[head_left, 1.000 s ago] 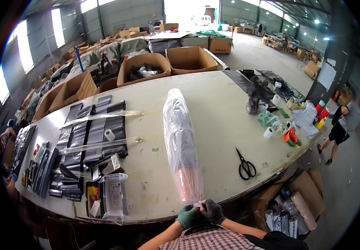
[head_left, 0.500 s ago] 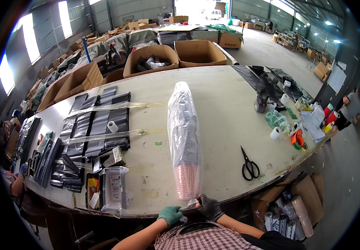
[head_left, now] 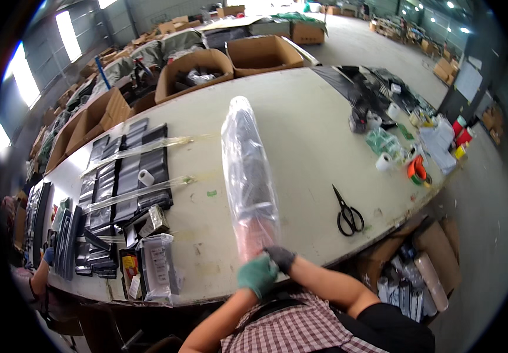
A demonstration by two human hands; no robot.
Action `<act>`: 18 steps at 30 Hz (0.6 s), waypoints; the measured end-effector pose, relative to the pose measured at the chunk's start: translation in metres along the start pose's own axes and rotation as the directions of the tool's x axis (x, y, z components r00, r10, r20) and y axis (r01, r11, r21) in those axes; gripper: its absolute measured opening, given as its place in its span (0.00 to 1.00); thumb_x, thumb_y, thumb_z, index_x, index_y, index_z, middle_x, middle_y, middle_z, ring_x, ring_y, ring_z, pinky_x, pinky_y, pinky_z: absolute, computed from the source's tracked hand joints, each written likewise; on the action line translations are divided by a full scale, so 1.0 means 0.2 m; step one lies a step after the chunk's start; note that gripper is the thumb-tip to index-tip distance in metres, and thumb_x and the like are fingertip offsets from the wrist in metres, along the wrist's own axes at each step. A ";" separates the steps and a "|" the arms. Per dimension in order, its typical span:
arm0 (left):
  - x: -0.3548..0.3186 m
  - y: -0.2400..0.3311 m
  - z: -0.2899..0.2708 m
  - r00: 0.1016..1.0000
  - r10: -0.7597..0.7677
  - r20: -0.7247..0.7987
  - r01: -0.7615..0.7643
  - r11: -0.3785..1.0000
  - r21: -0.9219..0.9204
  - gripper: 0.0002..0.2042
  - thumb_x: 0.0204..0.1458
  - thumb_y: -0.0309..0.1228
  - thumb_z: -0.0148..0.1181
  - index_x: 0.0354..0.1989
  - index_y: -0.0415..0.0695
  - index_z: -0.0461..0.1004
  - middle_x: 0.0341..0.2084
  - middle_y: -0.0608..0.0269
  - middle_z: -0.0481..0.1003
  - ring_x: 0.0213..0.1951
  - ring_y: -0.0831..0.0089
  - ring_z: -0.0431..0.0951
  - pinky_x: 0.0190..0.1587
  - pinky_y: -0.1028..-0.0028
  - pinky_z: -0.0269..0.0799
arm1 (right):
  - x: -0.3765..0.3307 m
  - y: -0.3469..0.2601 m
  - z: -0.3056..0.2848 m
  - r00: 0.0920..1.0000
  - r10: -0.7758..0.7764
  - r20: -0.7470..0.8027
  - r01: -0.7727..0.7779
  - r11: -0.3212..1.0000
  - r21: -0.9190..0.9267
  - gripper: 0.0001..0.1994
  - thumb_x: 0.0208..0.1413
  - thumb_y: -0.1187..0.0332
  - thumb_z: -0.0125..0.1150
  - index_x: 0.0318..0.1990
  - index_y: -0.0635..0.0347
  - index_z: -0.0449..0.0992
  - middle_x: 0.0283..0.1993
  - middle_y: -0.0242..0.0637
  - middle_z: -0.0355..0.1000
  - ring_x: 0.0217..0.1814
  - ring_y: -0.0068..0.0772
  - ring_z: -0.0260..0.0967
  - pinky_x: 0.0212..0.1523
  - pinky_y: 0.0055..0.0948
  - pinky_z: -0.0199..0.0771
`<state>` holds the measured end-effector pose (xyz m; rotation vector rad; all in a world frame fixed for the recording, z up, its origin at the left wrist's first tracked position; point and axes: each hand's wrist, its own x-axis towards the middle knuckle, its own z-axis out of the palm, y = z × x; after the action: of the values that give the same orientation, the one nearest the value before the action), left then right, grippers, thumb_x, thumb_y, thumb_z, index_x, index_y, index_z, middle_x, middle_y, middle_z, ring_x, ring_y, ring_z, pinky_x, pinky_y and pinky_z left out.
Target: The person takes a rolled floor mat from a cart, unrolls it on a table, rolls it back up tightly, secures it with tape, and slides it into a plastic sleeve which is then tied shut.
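Note:
A long bundle in a clear plastic bag (head_left: 248,159) lies lengthwise on the table in front of me; it is dark over most of its length and pink at the near end. My left hand (head_left: 258,275), in a green glove, is closed on the gathered near end of the bag. Right beside it, my right hand (head_left: 281,259), in a dark grey fingerless glove, is closed on the bag by the pink part. The two hands touch or nearly touch, and some fingertips are hidden. Black scissors (head_left: 347,212) lie to the right.
Dark flat plastic bags (head_left: 127,176) lie in strips on the left, with a white roll (head_left: 146,177) on top. Small boxes stand nearer. An orange tape dispenser (head_left: 418,172) and white rolls lie at right. Cardboard boxes (head_left: 264,56) line the far edge. Another person's hand (head_left: 49,255) is far left.
Both hands have moved forward from the table's near edge and come together on the bag's near end. The pink part is now partly covered. The whole view has shifted.

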<state>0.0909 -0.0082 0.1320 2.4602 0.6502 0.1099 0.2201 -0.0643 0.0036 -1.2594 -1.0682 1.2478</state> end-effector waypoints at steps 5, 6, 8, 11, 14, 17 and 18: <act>0.17 -0.15 -0.04 0.985 -0.110 -0.135 0.106 0.994 -0.032 0.11 0.52 0.37 0.46 0.31 0.43 0.72 0.23 0.44 0.73 0.28 0.43 0.73 0.31 0.52 0.67 | 0.42 -0.04 -0.03 0.998 0.014 -0.054 0.029 0.702 0.711 0.06 0.49 0.69 0.59 0.26 0.55 0.67 0.20 0.25 0.63 0.19 0.17 0.56 0.22 0.19 0.59; 0.13 -0.12 -0.01 0.984 -0.117 -0.132 0.113 0.993 -0.037 0.11 0.52 0.36 0.46 0.30 0.42 0.72 0.23 0.43 0.73 0.28 0.42 0.72 0.30 0.52 0.66 | 0.48 -0.06 -0.10 0.959 0.218 0.180 -0.220 0.178 0.959 0.11 0.52 0.69 0.57 0.21 0.51 0.63 0.15 0.23 0.57 0.12 0.17 0.51 0.15 0.18 0.53; -0.05 -0.14 0.06 0.968 -0.185 -0.170 0.159 0.975 -0.152 0.10 0.52 0.34 0.46 0.28 0.40 0.70 0.23 0.41 0.71 0.27 0.42 0.71 0.29 0.53 0.65 | 0.48 -0.12 -0.02 0.869 0.474 -0.145 -0.065 0.398 0.915 0.09 0.52 0.67 0.58 0.24 0.51 0.65 0.15 0.23 0.59 0.09 0.20 0.50 0.13 0.22 0.55; -0.23 -0.18 0.12 0.959 -0.265 -0.100 0.200 0.885 -0.421 0.09 0.52 0.33 0.48 0.33 0.41 0.71 0.23 0.45 0.72 0.26 0.46 0.71 0.30 0.59 0.66 | 0.38 -0.15 0.02 0.850 0.483 -0.212 -0.153 0.610 0.777 0.11 0.51 0.60 0.62 0.27 0.52 0.68 0.19 0.26 0.65 0.14 0.20 0.59 0.17 0.24 0.62; -0.42 -0.34 0.24 0.935 -0.350 0.057 0.312 0.736 -0.600 0.09 0.54 0.34 0.47 0.34 0.42 0.70 0.23 0.48 0.73 0.25 0.51 0.71 0.31 0.62 0.66 | 0.12 -0.16 -0.15 0.863 0.500 -0.077 -0.472 0.850 0.235 0.19 0.50 0.49 0.62 0.29 0.56 0.70 0.22 0.33 0.67 0.21 0.26 0.67 0.25 0.29 0.71; -0.55 -0.47 0.16 0.910 -0.384 0.158 0.413 0.875 -0.251 0.12 0.54 0.38 0.46 0.35 0.44 0.72 0.27 0.50 0.75 0.31 0.57 0.76 0.34 0.63 0.69 | -0.40 0.03 -0.53 0.680 -0.359 -0.640 -0.386 0.566 -0.728 0.23 0.42 0.51 0.67 0.35 0.63 0.74 0.30 0.47 0.70 0.36 0.43 0.69 0.40 0.40 0.69; -0.57 -0.45 0.12 0.853 -0.408 0.324 0.505 0.802 -0.318 0.13 0.54 0.37 0.49 0.40 0.43 0.72 0.29 0.48 0.75 0.33 0.56 0.75 0.37 0.65 0.70 | -0.56 0.00 -0.66 0.646 -0.519 -0.560 -0.521 0.236 -0.820 0.23 0.41 0.52 0.67 0.36 0.63 0.73 0.34 0.48 0.70 0.39 0.46 0.69 0.41 0.41 0.69</act>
<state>-0.0418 -0.0101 0.0689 1.8302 0.9920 -0.2288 0.3446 -0.1861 0.0058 -2.4606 -1.1165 -0.4183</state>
